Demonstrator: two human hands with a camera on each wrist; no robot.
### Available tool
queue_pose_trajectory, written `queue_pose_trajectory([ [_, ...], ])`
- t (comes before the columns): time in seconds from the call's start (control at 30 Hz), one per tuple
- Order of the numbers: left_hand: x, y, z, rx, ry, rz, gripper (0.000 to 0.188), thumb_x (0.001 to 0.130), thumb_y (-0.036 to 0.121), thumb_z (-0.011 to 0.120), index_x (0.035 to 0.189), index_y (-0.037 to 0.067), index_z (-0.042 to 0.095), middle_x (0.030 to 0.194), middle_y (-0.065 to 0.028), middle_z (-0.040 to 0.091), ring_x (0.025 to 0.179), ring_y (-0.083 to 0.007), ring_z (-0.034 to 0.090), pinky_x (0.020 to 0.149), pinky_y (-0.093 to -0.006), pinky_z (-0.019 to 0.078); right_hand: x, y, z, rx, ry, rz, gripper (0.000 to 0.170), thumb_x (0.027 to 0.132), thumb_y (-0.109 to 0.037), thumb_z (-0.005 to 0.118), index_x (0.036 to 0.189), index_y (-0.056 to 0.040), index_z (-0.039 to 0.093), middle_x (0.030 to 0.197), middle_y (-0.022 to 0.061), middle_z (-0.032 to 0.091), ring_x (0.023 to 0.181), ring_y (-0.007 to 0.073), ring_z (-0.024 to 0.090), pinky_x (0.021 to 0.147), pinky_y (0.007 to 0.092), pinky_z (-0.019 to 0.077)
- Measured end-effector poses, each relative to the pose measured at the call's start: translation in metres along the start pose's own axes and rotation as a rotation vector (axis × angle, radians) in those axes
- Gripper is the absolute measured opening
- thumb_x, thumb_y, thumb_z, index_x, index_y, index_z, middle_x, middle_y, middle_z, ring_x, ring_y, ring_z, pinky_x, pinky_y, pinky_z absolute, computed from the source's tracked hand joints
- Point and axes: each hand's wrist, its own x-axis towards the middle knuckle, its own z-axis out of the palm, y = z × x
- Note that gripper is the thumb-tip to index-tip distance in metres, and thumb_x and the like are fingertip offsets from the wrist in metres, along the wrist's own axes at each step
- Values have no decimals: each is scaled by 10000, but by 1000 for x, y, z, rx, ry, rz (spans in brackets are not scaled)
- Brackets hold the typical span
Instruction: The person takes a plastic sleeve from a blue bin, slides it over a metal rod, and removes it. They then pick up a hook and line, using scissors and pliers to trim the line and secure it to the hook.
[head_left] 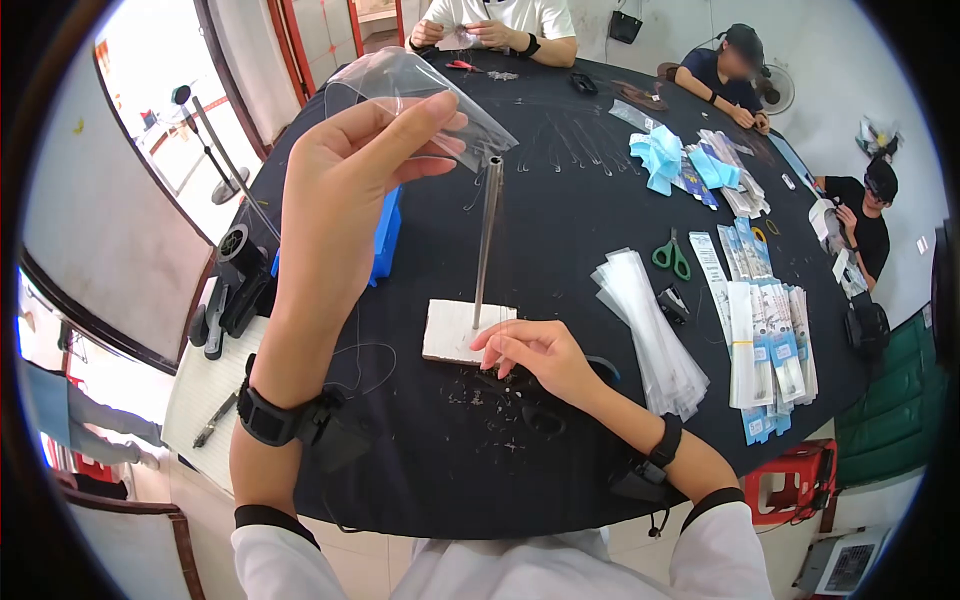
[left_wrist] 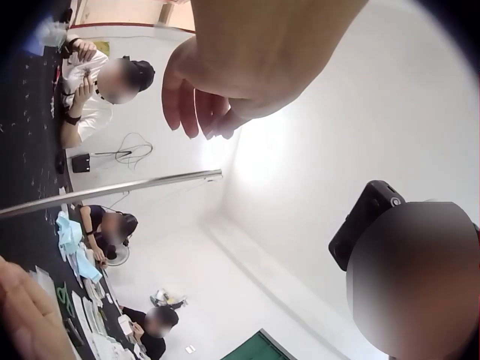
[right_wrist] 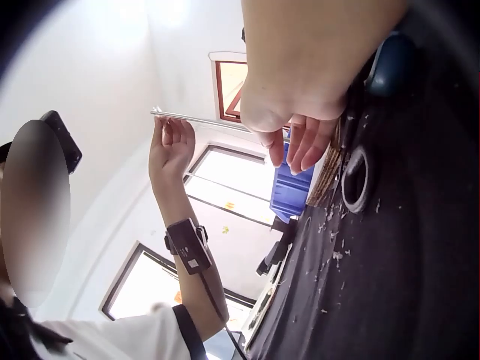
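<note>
A clear plastic bag [head_left: 400, 85] is pinched between the thumb and fingers of my left hand [head_left: 375, 150], raised high at the left. Beside the bag's lower edge is the top of a slim metal rod [head_left: 487, 235], which stands upright from a small white-topped block [head_left: 450, 328]. My right hand [head_left: 545, 355] reaches over the block's right front corner, its fingers loosely bent near the rod's foot. From the right wrist, these fingers [right_wrist: 304, 142] hang beside the block's layered edge, with nothing visible in them. The left wrist view shows the rod [left_wrist: 150, 184] but not the bag.
Dark scissors [head_left: 540, 420] and scraps lie before the block. At the right are clear sleeves [head_left: 650, 335], green scissors [head_left: 672, 257] and printed packets [head_left: 765, 340]. A blue bin [head_left: 388, 235] stands behind my left forearm. Several people sit around the table.
</note>
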Motion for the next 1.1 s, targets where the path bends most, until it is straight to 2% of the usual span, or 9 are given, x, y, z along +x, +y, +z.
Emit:
queue_pose_trajectory([
  [0.27, -2, 1, 1, -88, -13, -69, 300, 865, 258, 638, 889, -40, 670, 856, -105, 655, 791, -128, 621, 736, -264, 513, 0, 1, 0, 7, 5, 21, 222, 933, -134, 513, 942, 36, 655, 831, 71, 643, 757, 111, 606, 643, 231, 492],
  [0.57, 1, 3, -5, -29, -83, -34, 287, 871, 254, 626, 892, -29, 670, 846, -97, 656, 795, -131, 624, 734, -270, 513, 0, 1, -1, 12, 1, 26, 218, 936, -131, 511, 912, 32, 654, 853, 70, 646, 758, 113, 607, 645, 233, 493],
  [0.67, 4, 2, -9, -36, -30, -12, 279, 874, 247, 620, 900, -27, 669, 848, -97, 657, 798, -132, 626, 729, -270, 514, 0, 1, -1, 9, -3, 30, 220, 937, -133, 509, 900, 29, 653, 855, 67, 646, 756, 111, 606, 643, 232, 492],
  [0.87, 5, 4, -14, -39, -109, -49, 269, 869, 239, 622, 904, -24, 670, 850, -93, 659, 793, -130, 628, 722, -267, 514, -1, -2, 1, 22, 1, 34, 231, 944, -136, 494, 871, 24, 644, 837, 58, 638, 746, 106, 595, 644, 231, 487],
  [1.03, 4, 11, -7, 69, -88, 15, 264, 855, 242, 638, 891, -17, 676, 832, -93, 661, 772, -125, 630, 715, -255, 511, -1, -2, 0, 6, 0, 36, 237, 946, -140, 490, 855, 21, 638, 818, 51, 629, 741, 104, 588, 645, 232, 486],
  [1.1, 5, 11, -7, 98, -92, 28, 265, 849, 245, 644, 888, -15, 678, 824, -91, 662, 766, -123, 630, 711, -248, 508, -1, -2, 0, -12, -3, 30, 255, 947, -137, 479, 868, 42, 643, 837, 82, 643, 734, 120, 602, 645, 243, 499],
])
